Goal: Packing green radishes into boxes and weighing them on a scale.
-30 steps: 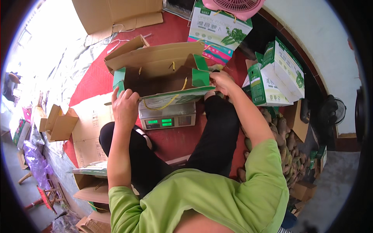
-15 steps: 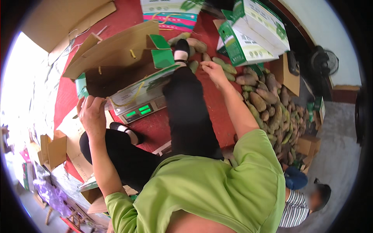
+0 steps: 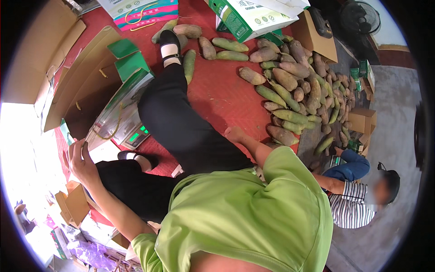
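Note:
My left hand point(image 3: 82, 164) has its fingertips closed on the near left corner of an open carton point(image 3: 86, 61) with tan insides, green flaps and a yellow rope handle. The carton sits tilted in view, with a scale point(image 3: 136, 136) with green lit digits showing at its near side. Apart from the carton, my right hand point(image 3: 234, 134) hangs low beside my black-trousered thigh; its fingers are foreshortened and partly hidden. Long green radishes point(image 3: 230, 44) and soil-brown ones lie on the red mat point(image 3: 217, 97) beyond it. My left leg is beside the carton, my other foot among radishes.
A large pile of radishes point(image 3: 312, 97) spreads along the right side. White-green cartons point(image 3: 253, 18) stand at the back, beside a brown box point(image 3: 319, 38) and a black fan point(image 3: 360, 17). A person in a striped shirt point(image 3: 351, 204) is at the right. Purple plastic point(image 3: 90, 254) lies lower left.
The view has swung right, so the carton appears farther left. My right hand has drawn back from beside the radishes toward my thigh. My left hand stays at the carton's corner.

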Demonstrator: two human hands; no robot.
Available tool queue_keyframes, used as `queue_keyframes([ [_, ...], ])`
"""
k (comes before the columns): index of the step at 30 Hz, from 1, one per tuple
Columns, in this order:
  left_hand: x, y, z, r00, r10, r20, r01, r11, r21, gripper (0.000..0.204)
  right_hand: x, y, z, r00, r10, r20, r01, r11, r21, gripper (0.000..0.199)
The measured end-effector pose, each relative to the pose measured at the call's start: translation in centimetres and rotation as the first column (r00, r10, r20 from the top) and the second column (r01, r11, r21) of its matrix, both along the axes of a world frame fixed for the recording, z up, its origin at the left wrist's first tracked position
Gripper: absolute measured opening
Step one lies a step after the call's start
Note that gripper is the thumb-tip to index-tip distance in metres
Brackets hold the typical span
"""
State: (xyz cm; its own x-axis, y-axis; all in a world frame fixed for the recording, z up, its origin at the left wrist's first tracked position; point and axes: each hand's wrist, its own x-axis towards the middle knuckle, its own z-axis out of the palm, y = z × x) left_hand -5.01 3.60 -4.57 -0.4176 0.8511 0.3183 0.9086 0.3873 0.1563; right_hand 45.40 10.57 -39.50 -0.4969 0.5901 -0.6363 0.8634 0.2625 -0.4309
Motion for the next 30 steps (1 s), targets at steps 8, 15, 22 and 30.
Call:
queue_keyframes([
  [8, -0.2, -1.0, -0.6, 0.995, 0.021, -0.098, -0.019, 1.0, 0.021, 0.011, 1.6, 10.1, 5.2, 0.925, -0.316, 0.21, 0.248, 0.923, 0.294, 0.023],
  [15, 0.4, -0.5, -0.7, 1.0, 0.013, -0.028, -0.011, 0.997, 0.071, 0.008, 8.5, 19.8, 9.0, 0.778, -0.446, 0.442, 0.145, 0.812, 0.565, 0.034],
  [22, 1.2, 0.7, -0.2, 0.996, -0.048, -0.077, 0.052, 0.998, 0.047, 0.006, 11.2, 21.4, 9.4, 0.767, -0.373, 0.523, 0.022, 0.829, 0.559, 0.063],
  [30, 1.4, 0.7, 0.5, 0.996, -0.028, -0.082, 0.03, 0.999, 0.02, 0.007, 11.1, 21.0, 8.6, 0.658, -0.274, 0.701, -0.109, 0.887, 0.449, 0.024],
])
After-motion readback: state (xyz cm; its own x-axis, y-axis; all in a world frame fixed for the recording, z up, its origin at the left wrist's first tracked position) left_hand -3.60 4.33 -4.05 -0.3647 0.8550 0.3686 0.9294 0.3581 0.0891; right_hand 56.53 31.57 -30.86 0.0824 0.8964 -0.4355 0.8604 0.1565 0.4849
